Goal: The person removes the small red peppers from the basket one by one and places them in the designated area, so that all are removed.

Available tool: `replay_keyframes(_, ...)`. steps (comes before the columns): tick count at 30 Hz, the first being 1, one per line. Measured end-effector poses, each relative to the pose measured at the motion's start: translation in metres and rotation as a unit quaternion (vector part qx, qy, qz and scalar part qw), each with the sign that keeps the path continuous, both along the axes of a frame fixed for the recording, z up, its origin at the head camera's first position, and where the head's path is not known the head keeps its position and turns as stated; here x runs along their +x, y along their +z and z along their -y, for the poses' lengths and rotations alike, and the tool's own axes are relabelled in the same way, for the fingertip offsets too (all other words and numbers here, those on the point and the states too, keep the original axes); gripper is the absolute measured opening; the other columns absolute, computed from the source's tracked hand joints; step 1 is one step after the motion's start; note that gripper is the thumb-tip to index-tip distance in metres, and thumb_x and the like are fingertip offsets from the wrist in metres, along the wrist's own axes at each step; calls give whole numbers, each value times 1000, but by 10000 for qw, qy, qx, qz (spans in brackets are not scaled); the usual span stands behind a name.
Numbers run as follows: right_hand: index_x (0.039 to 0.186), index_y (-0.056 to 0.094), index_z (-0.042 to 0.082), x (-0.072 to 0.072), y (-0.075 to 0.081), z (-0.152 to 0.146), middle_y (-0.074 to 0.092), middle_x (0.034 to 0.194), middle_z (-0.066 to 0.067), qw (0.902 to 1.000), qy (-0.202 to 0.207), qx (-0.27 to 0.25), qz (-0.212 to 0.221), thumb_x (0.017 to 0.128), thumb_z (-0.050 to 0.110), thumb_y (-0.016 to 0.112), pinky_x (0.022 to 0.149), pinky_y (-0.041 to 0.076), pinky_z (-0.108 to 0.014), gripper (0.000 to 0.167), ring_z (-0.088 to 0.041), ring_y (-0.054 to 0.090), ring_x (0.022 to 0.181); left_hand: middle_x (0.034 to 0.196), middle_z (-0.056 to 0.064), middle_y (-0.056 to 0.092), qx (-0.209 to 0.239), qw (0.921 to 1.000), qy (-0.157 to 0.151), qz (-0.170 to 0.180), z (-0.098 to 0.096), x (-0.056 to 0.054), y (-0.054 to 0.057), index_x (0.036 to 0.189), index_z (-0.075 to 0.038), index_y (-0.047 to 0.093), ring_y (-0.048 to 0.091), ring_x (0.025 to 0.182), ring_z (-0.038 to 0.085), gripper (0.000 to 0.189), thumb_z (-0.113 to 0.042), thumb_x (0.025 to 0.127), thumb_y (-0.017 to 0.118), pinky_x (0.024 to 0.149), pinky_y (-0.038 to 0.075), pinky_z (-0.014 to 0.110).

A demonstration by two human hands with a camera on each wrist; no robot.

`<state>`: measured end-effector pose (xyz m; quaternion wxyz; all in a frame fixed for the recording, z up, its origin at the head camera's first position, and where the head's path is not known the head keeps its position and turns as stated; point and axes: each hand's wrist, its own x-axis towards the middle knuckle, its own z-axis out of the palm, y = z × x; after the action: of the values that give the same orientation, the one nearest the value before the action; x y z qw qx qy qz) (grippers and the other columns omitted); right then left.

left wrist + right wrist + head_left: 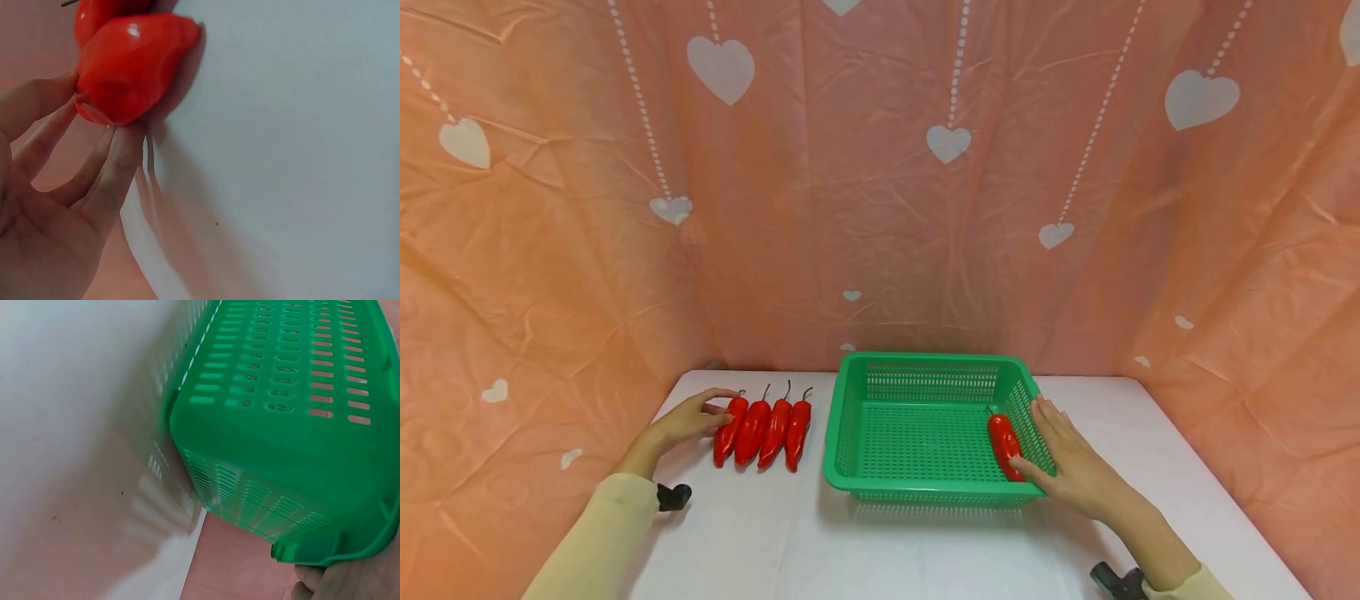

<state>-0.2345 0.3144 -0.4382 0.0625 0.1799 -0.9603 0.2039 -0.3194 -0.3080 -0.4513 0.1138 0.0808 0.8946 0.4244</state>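
Observation:
Four red chili peppers lie side by side on the left of the table, stems pointing away. My left hand pinches the leftmost chili pepper between thumb and fingertips; a neighbouring pepper shows just behind it. Right of the row stands a green plastic basket with slotted walls. At its right front corner my right hand holds the rim, thumb over the inner side and fingers along the outside. Inside the basket, against the right wall, lies another red chili pepper, close to that thumb.
The white table is bordered by a peach curtain with white hearts at the back and both sides. Black wrist mounts hang below both forearms. The basket's outer wall fills much of the right wrist view.

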Motion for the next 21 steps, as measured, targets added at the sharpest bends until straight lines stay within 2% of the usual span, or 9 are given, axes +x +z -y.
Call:
replay_keyframes(8,166,25,-7,0,1,0,21,175,-27,10000,-6,11,24,99,59,68,125,22,-71,104,-49,15,162,138,40,55,46,10000,48,10,2,0,-4,153,7,45,62,121,48,53,-12,108,65,97,62,52)
replay_keyframes(16,167,24,-6,0,2,1,20,175,-27,10000,-29,20,75,98,60,68,124,22,-72,105,-49,14,162,137,41,55,86,9998,-88,-142,5,-2,-6,153,9,43,63,120,49,54,-10,107,64,93,63,50)
replay_keyframes(21,167,25,-7,1,2,0,21,175,-27,10000,-28,50,51,98,60,68,124,22,-72,105,-50,15,161,138,41,55,38,9999,22,-93,5,-2,-5,153,10,42,65,118,45,55,-11,107,64,92,64,49)
